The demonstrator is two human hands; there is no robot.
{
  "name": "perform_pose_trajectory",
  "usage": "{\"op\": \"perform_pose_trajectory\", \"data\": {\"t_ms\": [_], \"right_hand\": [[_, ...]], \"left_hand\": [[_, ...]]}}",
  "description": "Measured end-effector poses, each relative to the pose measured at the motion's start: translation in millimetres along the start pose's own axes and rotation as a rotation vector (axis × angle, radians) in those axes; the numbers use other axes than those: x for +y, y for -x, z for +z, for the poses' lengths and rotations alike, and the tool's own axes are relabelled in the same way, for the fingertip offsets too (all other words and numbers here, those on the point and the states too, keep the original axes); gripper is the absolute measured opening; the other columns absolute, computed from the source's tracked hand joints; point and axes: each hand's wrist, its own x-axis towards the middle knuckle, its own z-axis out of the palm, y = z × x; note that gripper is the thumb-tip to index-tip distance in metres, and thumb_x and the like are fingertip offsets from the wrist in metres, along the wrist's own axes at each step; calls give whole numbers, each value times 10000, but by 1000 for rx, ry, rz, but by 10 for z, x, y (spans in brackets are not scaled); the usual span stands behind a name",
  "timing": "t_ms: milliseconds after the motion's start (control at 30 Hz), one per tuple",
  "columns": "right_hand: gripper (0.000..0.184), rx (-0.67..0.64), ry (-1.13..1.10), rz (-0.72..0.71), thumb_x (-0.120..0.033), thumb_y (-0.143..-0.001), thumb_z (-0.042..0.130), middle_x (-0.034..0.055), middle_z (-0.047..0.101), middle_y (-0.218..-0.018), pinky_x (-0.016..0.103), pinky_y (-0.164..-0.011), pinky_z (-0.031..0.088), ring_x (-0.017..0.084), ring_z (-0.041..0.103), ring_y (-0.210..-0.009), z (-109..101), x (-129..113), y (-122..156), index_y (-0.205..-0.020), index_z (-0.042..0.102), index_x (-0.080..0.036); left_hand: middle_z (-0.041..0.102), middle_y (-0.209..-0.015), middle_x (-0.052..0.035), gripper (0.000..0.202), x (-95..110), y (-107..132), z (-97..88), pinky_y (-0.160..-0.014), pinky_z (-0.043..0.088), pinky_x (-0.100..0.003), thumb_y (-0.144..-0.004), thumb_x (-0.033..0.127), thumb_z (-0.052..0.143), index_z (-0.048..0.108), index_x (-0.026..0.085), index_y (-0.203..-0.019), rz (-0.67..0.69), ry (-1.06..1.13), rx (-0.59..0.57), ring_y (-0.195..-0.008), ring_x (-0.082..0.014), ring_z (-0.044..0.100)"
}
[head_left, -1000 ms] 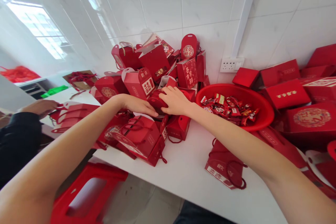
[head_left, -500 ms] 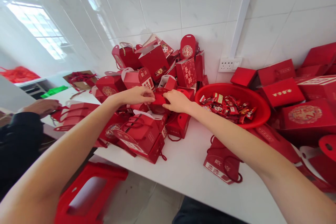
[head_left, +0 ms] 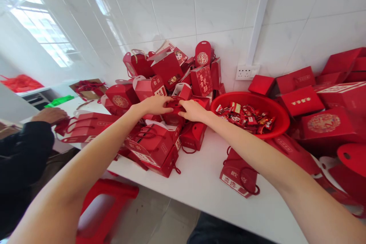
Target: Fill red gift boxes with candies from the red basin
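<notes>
Red cardboard box (head_left: pixel 174 117), gripped at the top
Left hand (head_left: pixel 156 105) and right hand (head_left: pixel 194 111) pinch opposite sides, near a round red plastic basin (head_left: pixel 282 116).

Held box (head_left: pixel 174 119): red. Bench (head_left: pixel 197 177): wht. Front-edge box (head_left: pixel 233 171): red w/ wht panel. Basin (head_left: pixel 281 119): red. Tiles (head_left: pixel 223 4): wht, grey-veined.

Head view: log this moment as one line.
left hand: touching red box | right hand: touching same box | bowl: candy inside
</notes>
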Motion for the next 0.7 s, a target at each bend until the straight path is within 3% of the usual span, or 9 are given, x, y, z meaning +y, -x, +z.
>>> {"op": "perform_pose_trajectory", "data": {"t_ms": [100, 200, 333, 433, 533, 600, 700], "right_hand": [[304, 29, -71, -35, -236, -913, 655, 149, 710, -1244, 345, -931, 508, 254, 681, -1140, -103, 22, 34, -1199, 627, -134], [348, 109, -196, -68, -209, -889, 666, 135, 689, -1294, 358, -999, 484, 241, 653, -1195, -363, 14, 207, -1227, 630, -129], [358, 170, -328, -16, -285, -874, 679, 97, 719, -1227, 398, -928, 536, 245, 708, -1055, -772, 20, 748, -1213, 662, -171], [443, 154, -289, 144, -398, -885, 656, 98, 709, -1262, 454, -908, 560, 292, 706, -1083, -900, 27, 1311, -1297, 636, -236], [559, 50, -172, 293, -474, -878, 652, 133, 608, -1431, 541, -1024, 506, 368, 600, -1292, -784, -9, 1865, -1397, 580, -278], [764, -58, -99, 393, -536, -807, 719, 148, 473, -1560, 567, -1061, 483, 407, 491, -1400, -603, -60, 2167, -1495, 481, -303], [949, -193, -25, 513, -490, -739, 791, 197, 372, -1614, 591, -1094, 454, 442, 351, -1483, -282, -140, 2463, -1557, 390, -222]], "left_hand": [[624, -1409, -148, 823, 40, 39, -31, -1031, 447, -357, -825, 685, 523, 501, 178, -1473, 18, 24, -42, -1241, -330, 610], [613, -1421, -157, 848, 64, 40, -50, -1040, 438, -372, -815, 710, 517, 502, 183, -1480, 23, 5, -69, -1253, -342, 599], [617, -1419, -149, 825, 43, -19, -73, -1038, 430, -377, -820, 700, 528, 513, 209, -1483, 10, -39, -90, -1264, -359, 588], [610, -1429, -143, 803, -1, -74, -87, -1045, 424, -379, -824, 680, 543, 516, 225, -1486, 13, -59, -104, -1269, -368, 581], [599, -1439, -151, 774, -17, -103, -97, -1056, 417, -391, -844, 640, 535, 510, 215, -1490, 38, -71, -117, -1269, -370, 579], [598, -1438, -158, 765, 0, -97, -104, -1068, 410, -391, -852, 615, 528, 506, 195, -1492, 51, -71, -125, -1268, -365, 581], [590, -1439, -184, 803, 36, -63, -118, -1084, 401, -389, -842, 604, 534, 491, 142, -1497, 57, -63, -120, -1286, -366, 570]]}}
